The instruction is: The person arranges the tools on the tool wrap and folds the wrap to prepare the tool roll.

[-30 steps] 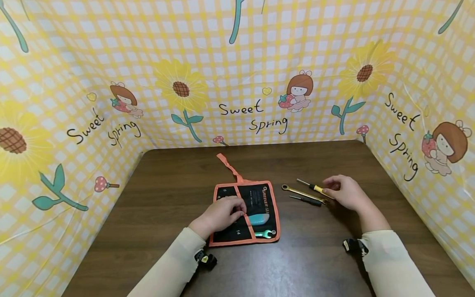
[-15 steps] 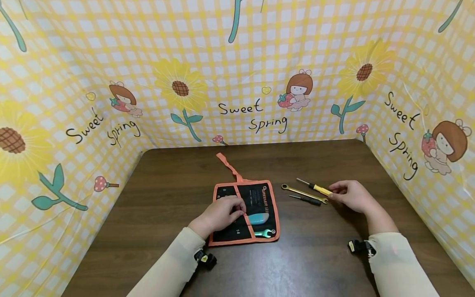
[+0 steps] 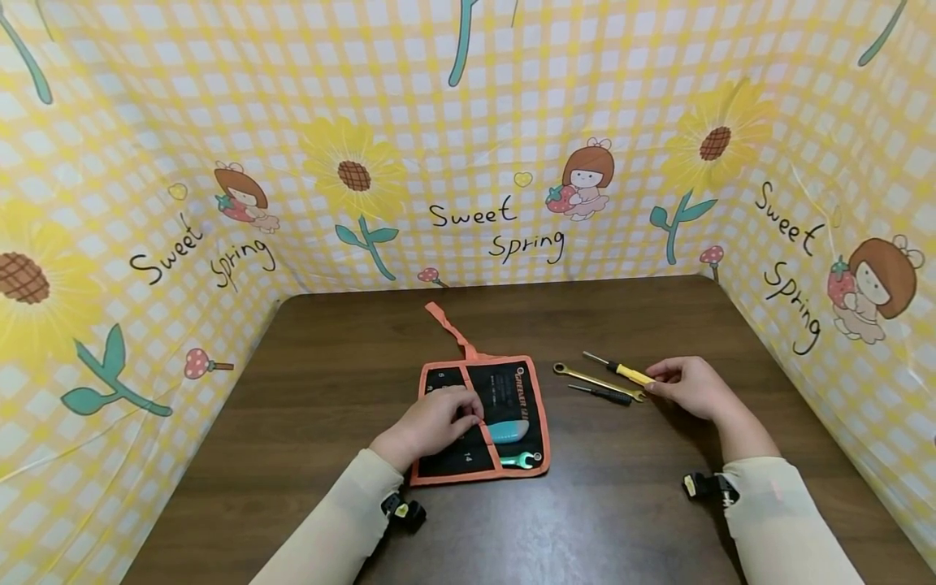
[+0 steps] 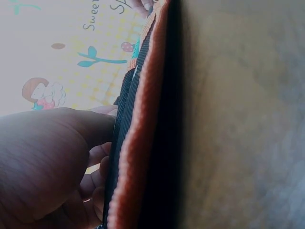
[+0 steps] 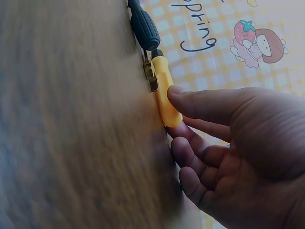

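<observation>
My left hand (image 3: 435,418) lies over a black tool pouch (image 3: 544,418) with orange edging, thumb and fingertips pinching its pocket edge. Out of that pocket stick a teal handle (image 3: 509,431) and the open end of a green wrench (image 3: 519,461). Over on the right, my right hand (image 3: 695,388) pinches the rear of a yellow-handled screwdriver (image 3: 633,374) between thumb and fingers; the right wrist view shows the thumb on the handle (image 5: 165,95). Next to it on the table lie a gold combination wrench (image 3: 594,378) and a black-handled screwdriver (image 3: 610,395).
An orange strap (image 3: 449,327) runs from the pouch toward the back of the brown wooden table (image 3: 329,349). Yellow checked cloth (image 3: 468,146) with flowers and printed words encloses the table at the back and both sides.
The right hand has shifted slightly right and toward me, its fingers now at the rear end of the yellow handle. The left hand and pouch stay in place.
</observation>
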A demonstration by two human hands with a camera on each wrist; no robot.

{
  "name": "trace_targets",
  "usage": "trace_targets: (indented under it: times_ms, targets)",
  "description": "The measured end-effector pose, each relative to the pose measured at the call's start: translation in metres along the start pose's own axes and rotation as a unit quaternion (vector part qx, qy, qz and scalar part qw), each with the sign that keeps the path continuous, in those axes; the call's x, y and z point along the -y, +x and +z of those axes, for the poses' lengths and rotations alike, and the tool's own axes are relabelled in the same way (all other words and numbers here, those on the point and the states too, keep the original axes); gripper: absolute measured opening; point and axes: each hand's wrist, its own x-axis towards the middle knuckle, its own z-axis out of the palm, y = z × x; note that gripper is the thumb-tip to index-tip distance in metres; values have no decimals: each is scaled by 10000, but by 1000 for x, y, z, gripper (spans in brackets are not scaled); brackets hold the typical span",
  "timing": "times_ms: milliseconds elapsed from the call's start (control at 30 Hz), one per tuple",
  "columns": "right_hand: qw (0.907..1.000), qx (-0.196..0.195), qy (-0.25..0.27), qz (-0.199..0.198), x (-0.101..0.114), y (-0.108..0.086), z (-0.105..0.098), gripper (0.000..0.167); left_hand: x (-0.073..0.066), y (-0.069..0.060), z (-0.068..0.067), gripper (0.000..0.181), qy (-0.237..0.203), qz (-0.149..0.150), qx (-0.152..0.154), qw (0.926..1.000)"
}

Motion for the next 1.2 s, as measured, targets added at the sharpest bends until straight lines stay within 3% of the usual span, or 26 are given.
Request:
trace_targets:
  times_ms: [300, 800, 1200]
  targets:
    - [10000, -7, -33, 50, 0, 1, 1, 25, 1, 0, 0, 7, 7, 111, -56, 9999]
    - [9998, -56, -167, -71, -1, 1, 3, 14, 1, -1, 1, 12, -85, 12, -43, 10000]
    - [9997, -143, -148, -113, 3, -1, 3, 17, 2, -1, 3, 11, -8, 85, -154, 9998]
